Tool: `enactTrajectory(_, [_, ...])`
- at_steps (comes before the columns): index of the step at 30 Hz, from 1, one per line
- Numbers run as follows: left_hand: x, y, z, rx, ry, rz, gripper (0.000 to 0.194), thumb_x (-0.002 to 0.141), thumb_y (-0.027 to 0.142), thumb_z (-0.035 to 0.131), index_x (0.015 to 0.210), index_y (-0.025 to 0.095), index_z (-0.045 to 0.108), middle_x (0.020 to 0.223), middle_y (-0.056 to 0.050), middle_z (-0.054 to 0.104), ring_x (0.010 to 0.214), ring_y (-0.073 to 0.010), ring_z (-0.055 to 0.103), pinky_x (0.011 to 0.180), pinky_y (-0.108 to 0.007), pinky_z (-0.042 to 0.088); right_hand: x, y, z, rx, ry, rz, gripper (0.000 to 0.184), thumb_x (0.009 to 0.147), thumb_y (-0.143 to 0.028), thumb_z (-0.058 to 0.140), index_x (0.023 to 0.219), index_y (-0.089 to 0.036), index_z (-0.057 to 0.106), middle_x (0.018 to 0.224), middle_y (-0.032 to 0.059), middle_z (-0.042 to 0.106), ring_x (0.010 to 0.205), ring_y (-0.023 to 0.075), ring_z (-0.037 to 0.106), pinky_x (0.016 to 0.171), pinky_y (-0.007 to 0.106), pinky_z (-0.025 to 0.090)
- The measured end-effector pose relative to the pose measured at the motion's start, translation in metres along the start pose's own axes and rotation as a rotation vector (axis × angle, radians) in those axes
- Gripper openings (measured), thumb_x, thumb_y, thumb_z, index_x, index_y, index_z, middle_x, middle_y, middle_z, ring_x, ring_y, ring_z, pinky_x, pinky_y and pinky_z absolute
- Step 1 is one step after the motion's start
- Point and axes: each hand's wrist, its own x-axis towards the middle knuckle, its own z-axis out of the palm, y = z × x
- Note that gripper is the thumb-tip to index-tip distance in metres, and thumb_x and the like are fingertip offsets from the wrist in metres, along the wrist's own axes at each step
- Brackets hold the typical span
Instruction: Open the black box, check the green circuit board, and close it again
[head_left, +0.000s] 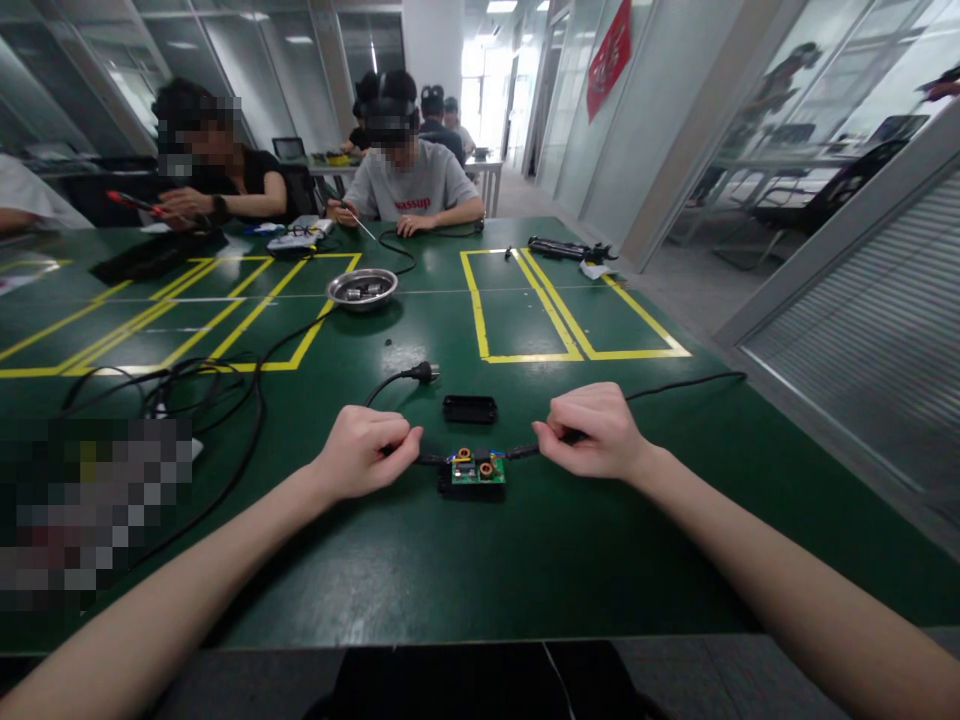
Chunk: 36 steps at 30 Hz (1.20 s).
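Note:
My left hand point(366, 450) is closed around the black cable on the left of a small green circuit board point(478, 468). On the board's other side, my right hand point(591, 430) grips a second black cable point(523, 452). The board carries copper-wound coils and coloured wires, and it sits between my hands over a black casing half point(472, 490). Just beyond it lies another black casing half point(469, 408), its hollow side up. A black power plug point(424, 372) rests on the table past my left hand, with its lead running back behind that hand.
A metal bowl point(363, 288) with small metal parts stands farther back. Black cables point(187, 385) are tangled at left, beside a blurred-out object point(97, 510). Yellow tape point(532, 356) marks the green table point(480, 590). A black tool point(566, 248) lies far right; people sit opposite.

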Motion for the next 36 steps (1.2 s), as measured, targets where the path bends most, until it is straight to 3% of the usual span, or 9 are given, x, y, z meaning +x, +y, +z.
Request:
enactTrajectory(22, [-0.006,-0.007,0.009,-0.029,-0.22,-0.072,0.046,0.099,0.019,0.047,0.054,0.019,0.034,0.049,0.006,0.041,0.044,-0.0072,0.038,0.049,-0.023,0.028,-0.011,0.002,0.016,-0.064,-0.169,0.024,0.037,0.091,-0.016,0.054,0.057,-0.021,0.041,0.048,-0.0063,0.048,0.042,0.0076,0.04,0.048,0.024,0.027])
enactTrajectory(29, [-0.006,-0.009,0.012,-0.043,-0.328,-0.113,0.044,0.097,0.02,0.046,0.054,0.019,0.034,0.049,0.005,0.039,0.044,-0.0074,0.036,0.049,-0.023,0.027,-0.008,0.001,0.016,-0.095,-0.178,-0.057,0.035,0.091,-0.015,0.053,0.058,-0.021,0.043,0.049,-0.0066,0.049,0.043,0.0078,0.04,0.049,0.024,0.028])
enactTrajectory(36, [-0.006,-0.01,0.008,-0.041,-0.365,-0.156,0.044,0.095,0.021,0.047,0.053,0.019,0.033,0.048,0.005,0.039,0.044,-0.0076,0.037,0.05,-0.024,0.028,-0.009,-0.001,0.016,-0.133,-0.298,-0.05,0.033,0.091,-0.016,0.05,0.058,-0.02,0.049,0.05,-0.0043,0.052,0.046,0.0091,0.042,0.053,0.025,0.028])
